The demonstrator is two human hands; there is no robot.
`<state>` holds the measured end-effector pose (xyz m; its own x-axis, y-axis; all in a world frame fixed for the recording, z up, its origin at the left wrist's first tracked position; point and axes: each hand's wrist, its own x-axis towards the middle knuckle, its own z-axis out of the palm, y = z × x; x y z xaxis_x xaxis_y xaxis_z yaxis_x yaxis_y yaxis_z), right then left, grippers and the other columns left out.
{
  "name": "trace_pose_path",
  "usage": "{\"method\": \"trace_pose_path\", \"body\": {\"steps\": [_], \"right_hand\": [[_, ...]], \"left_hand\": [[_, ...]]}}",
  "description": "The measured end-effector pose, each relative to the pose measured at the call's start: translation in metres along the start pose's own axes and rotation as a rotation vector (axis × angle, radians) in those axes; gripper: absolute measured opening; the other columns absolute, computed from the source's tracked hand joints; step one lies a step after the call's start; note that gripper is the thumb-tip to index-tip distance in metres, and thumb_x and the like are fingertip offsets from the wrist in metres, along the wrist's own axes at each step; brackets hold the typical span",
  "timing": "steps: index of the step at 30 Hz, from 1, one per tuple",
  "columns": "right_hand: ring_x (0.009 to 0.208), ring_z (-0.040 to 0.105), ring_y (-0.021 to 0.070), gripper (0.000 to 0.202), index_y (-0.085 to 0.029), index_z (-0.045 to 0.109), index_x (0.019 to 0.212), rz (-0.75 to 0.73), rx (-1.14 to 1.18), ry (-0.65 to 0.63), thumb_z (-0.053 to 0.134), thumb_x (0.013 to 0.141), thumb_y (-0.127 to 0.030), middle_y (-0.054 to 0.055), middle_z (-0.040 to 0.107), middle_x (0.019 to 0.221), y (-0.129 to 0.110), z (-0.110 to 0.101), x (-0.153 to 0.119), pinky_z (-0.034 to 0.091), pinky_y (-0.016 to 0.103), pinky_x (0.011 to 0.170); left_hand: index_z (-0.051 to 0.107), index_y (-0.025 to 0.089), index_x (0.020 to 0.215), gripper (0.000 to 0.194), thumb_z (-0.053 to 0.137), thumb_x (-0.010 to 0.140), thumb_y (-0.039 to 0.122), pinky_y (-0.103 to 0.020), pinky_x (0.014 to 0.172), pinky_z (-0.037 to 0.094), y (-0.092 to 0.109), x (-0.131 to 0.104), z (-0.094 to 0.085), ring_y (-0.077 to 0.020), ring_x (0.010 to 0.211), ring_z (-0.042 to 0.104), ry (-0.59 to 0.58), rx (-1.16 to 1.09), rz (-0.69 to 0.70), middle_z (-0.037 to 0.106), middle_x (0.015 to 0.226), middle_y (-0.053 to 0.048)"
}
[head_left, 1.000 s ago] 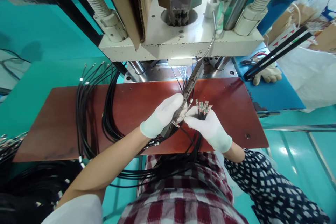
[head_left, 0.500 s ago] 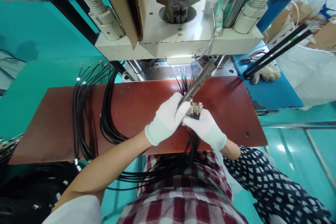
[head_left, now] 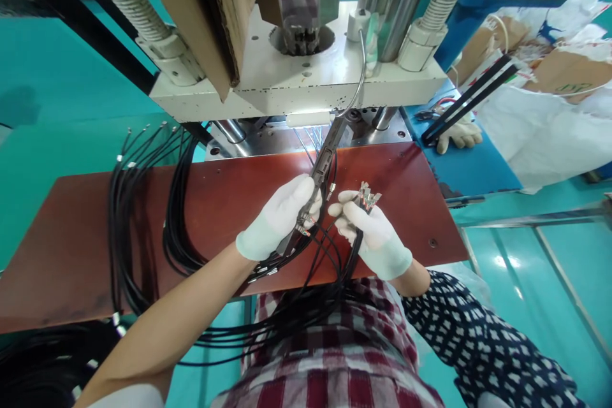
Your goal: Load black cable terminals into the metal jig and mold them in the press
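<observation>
"Black cables (head_left: 354,257) are in a bunch over the red-brown board (head_left: 411,204). Where do they go?"

"They run down over the near edge of the board, onto the checked cloth (head_left: 329,357). Their shiny metal ends (head_left: 369,196) stick up above the board."

"Who has hold of them?"

"The right hand (head_left: 380,239). Its fingers are curled, with the bunch tucked in by the thumb. The tips of the other fingers are a little bit apart."

"And the left hand (head_left: 280,213)?"

"It is closed around a long, dark metal bar (head_left: 322,162), with the thumb on top. The bar leans over the middle of the board, and its top pokes past the far edge. A few small cable ends (head_left: 302,225) are at the low part of the bar."

"What else is by the board?"

"Two more cable bundles (head_left: 178,217) lie across its left part. The big white block (head_left: 287,94) is above its far side. An empty glove (head_left: 461,134) is on the blue table (head_left: 492,169), just past its right end."
</observation>
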<state>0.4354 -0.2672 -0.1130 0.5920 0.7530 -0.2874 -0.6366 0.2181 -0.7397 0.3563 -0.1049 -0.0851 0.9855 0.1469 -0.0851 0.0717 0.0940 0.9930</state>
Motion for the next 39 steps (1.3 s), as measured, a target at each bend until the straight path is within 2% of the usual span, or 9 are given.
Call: {"method": "trace_pose_path", "body": {"steps": [3,6,13,19,24,29,32,36,39], "right_hand": [[0.047,0.037,0.0044,0.035,-0.019,0.065,0.1,0.032,-0.038,-0.008,0.073,0.083,-0.048,-0.002,0.062,0.065,-0.001,-0.002,-0.001,0.023,0.02,0.044],[0.044,0.035,0.0065,0.034,-0.018,0.069,0.105,-0.009,-0.178,-0.022,0.057,0.094,-0.048,-0.004,0.055,0.052,-0.005,-0.003,-0.002,0.024,0.023,0.046],[0.039,0.03,0.0078,0.036,-0.016,0.071,0.101,0.05,-0.342,-0.167,0.05,0.095,-0.044,-0.006,0.046,0.041,-0.017,0.002,0.0,0.02,0.026,0.045],[0.045,0.039,0.0068,0.03,-0.014,0.069,0.07,0.066,-0.697,-0.163,0.06,0.088,-0.037,-0.001,0.059,0.053,-0.026,0.019,0.003,0.025,0.025,0.044],[0.059,0.048,0.0084,0.037,-0.015,0.055,0.057,-0.033,-0.774,-0.111,0.062,0.087,-0.035,-0.002,0.055,0.056,-0.026,0.033,0.003,0.039,0.023,0.061],[0.064,0.057,0.0131,0.017,-0.017,0.059,0.072,0.0,-0.843,0.02,0.059,0.085,-0.028,-0.001,0.063,0.066,-0.016,0.034,0.004,0.044,0.027,0.065],[0.065,0.059,0.0136,0.015,-0.017,0.059,0.071,-0.028,-0.877,-0.003,0.057,0.084,-0.022,0.001,0.066,0.07,-0.015,0.03,0.005,0.045,0.028,0.066],[0.05,0.043,0.009,0.015,-0.018,0.057,0.076,-0.018,-0.658,-0.016,0.062,0.083,-0.031,-0.005,0.049,0.054,-0.016,0.021,0.005,0.034,0.025,0.051],[0.047,0.037,0.0054,0.019,-0.019,0.051,0.083,-0.115,-0.381,0.047,0.062,0.084,-0.035,-0.005,0.05,0.067,-0.012,0.014,0.003,0.025,0.024,0.047]], "left_hand": [[0.046,0.017,0.079,0.042,0.036,0.101,0.051,-0.021,0.049,0.037,0.002,-0.001,0.001,-0.007,0.053,0.04,-0.015,-0.002,-0.002,0.046,0.066,0.002],[0.046,0.016,0.08,0.041,0.037,0.101,0.05,-0.021,0.049,0.037,0.002,-0.001,0.001,-0.007,0.053,0.041,-0.023,-0.015,-0.002,0.047,0.066,0.003],[0.05,0.016,0.084,0.04,0.04,0.1,0.052,-0.021,0.049,0.037,-0.003,-0.001,-0.002,-0.0076,0.054,0.041,-0.038,-0.049,-0.033,0.045,0.066,0.003],[0.052,0.017,0.082,0.043,0.042,0.097,0.056,-0.025,0.05,0.037,-0.006,-0.001,-0.004,-0.0095,0.054,0.041,-0.037,-0.043,-0.018,0.049,0.066,0.001],[0.044,0.019,0.077,0.042,0.041,0.098,0.056,-0.027,0.058,0.041,-0.002,-0.002,-0.003,-0.0123,0.06,0.048,-0.054,-0.033,-0.001,0.053,0.066,0.0],[0.042,0.02,0.079,0.034,0.04,0.1,0.046,-0.028,0.065,0.038,0.001,-0.006,0.007,-0.0132,0.065,0.045,0.155,0.443,0.025,0.049,0.07,0.001],[0.042,0.02,0.079,0.03,0.046,0.098,0.044,-0.029,0.066,0.036,0.001,-0.006,0.011,-0.0135,0.063,0.043,0.25,0.698,0.039,0.046,0.068,0.002],[0.046,0.019,0.08,0.04,0.04,0.098,0.054,-0.025,0.056,0.038,0.002,-0.002,0.005,-0.0112,0.058,0.044,0.125,0.283,-0.001,0.047,0.068,0.002],[0.048,0.018,0.081,0.044,0.037,0.098,0.057,-0.022,0.047,0.035,0.004,-0.001,-0.002,-0.0086,0.051,0.04,0.085,0.024,-0.044,0.047,0.064,0.002]]}}
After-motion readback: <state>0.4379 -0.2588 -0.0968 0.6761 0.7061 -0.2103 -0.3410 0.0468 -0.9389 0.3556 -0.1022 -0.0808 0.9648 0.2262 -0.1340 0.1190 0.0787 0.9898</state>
